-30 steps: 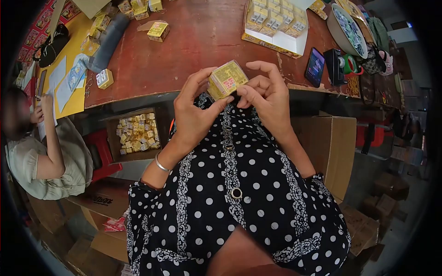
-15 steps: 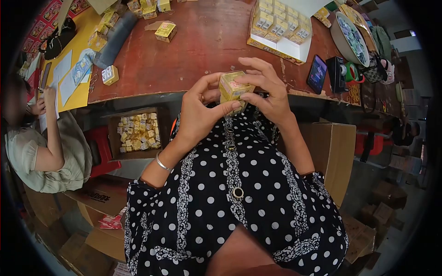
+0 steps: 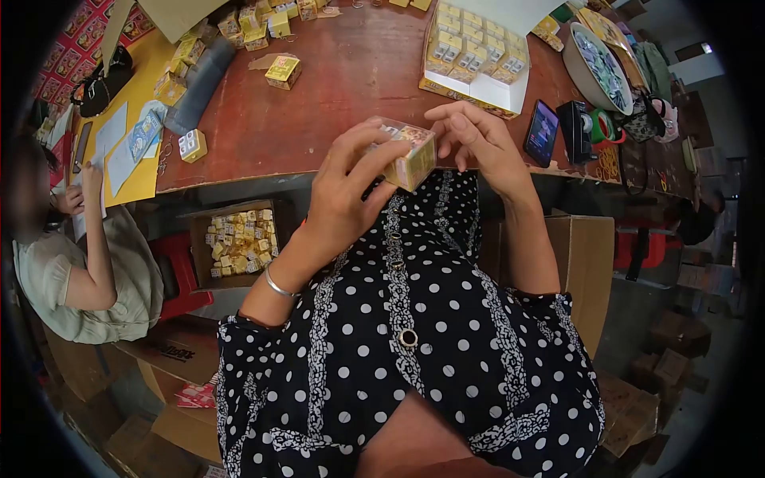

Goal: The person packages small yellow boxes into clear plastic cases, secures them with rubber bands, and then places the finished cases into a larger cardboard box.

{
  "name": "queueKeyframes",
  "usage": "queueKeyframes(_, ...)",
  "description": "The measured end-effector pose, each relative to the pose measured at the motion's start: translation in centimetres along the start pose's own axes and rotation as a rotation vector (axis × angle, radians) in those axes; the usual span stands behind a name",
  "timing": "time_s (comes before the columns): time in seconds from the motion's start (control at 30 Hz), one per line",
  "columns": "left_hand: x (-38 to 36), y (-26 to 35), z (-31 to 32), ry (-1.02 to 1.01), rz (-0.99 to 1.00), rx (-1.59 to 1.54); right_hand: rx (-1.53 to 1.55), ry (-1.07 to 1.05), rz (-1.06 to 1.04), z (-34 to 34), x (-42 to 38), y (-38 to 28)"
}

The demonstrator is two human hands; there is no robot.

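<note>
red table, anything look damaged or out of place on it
Mostly wear: the red table has paint chipped along its front edge near the phone. One yellow box sits beside a ragged brown patch; nothing looks spilled.

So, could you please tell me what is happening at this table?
The person's left hand holds a small yellow box near the edge of the red table. The right hand is close beside it, loosely open; whether it touches is unclear. On the table, similar boxes stand in a tray with some bare space. A carton below holds many small yellow pieces, and another person sits at the left.
</note>
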State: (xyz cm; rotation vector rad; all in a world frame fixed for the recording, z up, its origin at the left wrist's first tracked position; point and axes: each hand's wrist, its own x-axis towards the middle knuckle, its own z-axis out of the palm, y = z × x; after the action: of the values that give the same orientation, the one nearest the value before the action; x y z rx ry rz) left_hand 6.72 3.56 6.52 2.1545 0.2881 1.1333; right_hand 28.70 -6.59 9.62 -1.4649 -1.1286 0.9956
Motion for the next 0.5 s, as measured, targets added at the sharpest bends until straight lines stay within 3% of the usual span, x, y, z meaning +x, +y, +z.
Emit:
queueKeyframes(0.03,0.0,-0.3,0.0,0.000,0.003,0.001,0.038,-0.005,0.023,-0.2,0.1,-0.1)
queueKeyframes(0.1,0.1,-1.0,-0.3,-0.040,0.254,0.208,0.107,-0.020,0.076,-0.2,0.2,0.2)
queueKeyframes(0.2,-0.1,-1.1,-0.3,-0.080,0.423,0.307,0.166,-0.099,0.133,-0.6,0.8,0.5)
queueKeyframes(0.37,0.0,-0.7,0.6,-0.058,0.494,0.307,0.106,-0.289,0.140,-1.2,1.9,0.1)
queueKeyframes(0.43,0.3,-0.8,1.0,-0.090,0.528,0.283,0.141,-0.375,0.037,-1.4,2.1,0.7)
queueKeyframes(0.5,0.8,-1.2,1.4,-0.102,0.583,0.273,0.206,-0.348,0.098,-2.7,1.6,0.0)
